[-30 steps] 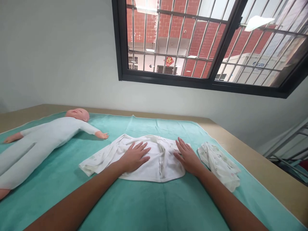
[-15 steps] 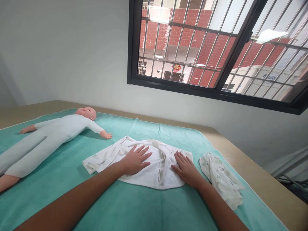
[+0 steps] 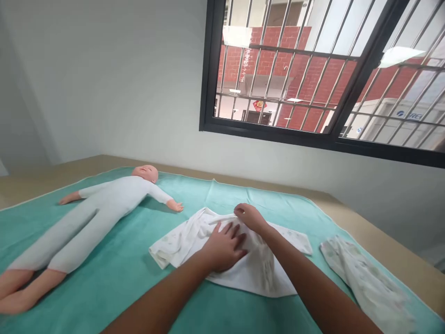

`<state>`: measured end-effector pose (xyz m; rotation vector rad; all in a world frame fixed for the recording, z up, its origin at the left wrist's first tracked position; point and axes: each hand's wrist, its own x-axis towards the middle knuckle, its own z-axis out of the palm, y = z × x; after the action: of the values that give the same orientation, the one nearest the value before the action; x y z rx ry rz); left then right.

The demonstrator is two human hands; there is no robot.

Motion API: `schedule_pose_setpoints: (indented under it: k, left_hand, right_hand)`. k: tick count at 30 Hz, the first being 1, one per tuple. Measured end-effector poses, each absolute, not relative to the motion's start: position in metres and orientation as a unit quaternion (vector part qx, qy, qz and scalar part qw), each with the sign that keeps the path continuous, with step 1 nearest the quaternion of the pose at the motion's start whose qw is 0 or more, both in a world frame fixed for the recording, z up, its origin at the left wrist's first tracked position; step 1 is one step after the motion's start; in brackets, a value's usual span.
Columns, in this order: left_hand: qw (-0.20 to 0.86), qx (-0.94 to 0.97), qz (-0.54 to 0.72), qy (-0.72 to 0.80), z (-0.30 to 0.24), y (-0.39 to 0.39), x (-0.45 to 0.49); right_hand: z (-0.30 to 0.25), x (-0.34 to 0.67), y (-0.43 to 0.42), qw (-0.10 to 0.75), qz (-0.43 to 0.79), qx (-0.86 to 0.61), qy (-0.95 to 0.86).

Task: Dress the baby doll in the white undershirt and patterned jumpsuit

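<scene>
A white baby shirt (image 3: 250,273) with a faint print on its sleeves lies spread on a green sheet. My left hand (image 3: 224,248) rests flat on the middle of it, fingers spread. At the shirt's far edge, near the neckline, my right hand (image 3: 251,217) has its fingers curled in a pinch on the cloth. Part of the shirt is hidden under my hands and right forearm. Left of the shirt, a baby doll (image 3: 118,197) in a white body suit lies on its back with its arms out.
A folded printed baby garment (image 3: 365,278) lies on the right of the green sheet (image 3: 114,287). Beyond the sheet runs the wooden table edge (image 3: 378,234), against a grey wall. Above is a barred window (image 3: 278,134) with a dark frame.
My right hand has left the shirt's right side, moved up and left to the far edge, and its fingers have curled. My left hand stays flat on the shirt. The view has shifted left.
</scene>
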<state>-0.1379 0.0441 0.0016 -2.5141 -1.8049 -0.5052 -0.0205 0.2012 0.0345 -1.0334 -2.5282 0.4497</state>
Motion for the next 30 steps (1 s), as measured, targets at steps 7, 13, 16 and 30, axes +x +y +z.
schedule_pose_setpoints:
  k: [7, 13, 16, 30]
  left_hand:
    - [-0.017, -0.791, -0.193, -0.581, 0.006, 0.037, -0.139]
    - [-0.032, -0.792, -0.194, -0.578, 0.005, 0.038, -0.141]
    - [-0.027, -0.791, -0.201, -0.578, 0.005, 0.038, -0.141]
    - [0.01, -0.791, -0.25, -0.559, 0.015, 0.037, -0.137]
  right_hand:
    - [0.037, -0.096, 0.222, 0.031, 0.191, -0.312, -0.93]
    - [0.045, -0.106, 0.226, 0.004, 0.209, -0.281, -0.937]
    - [0.043, -0.112, 0.224, -0.01, 0.222, -0.263, -0.939]
    - [0.01, -0.13, 0.231, 0.174, 0.115, -0.322, -0.924]
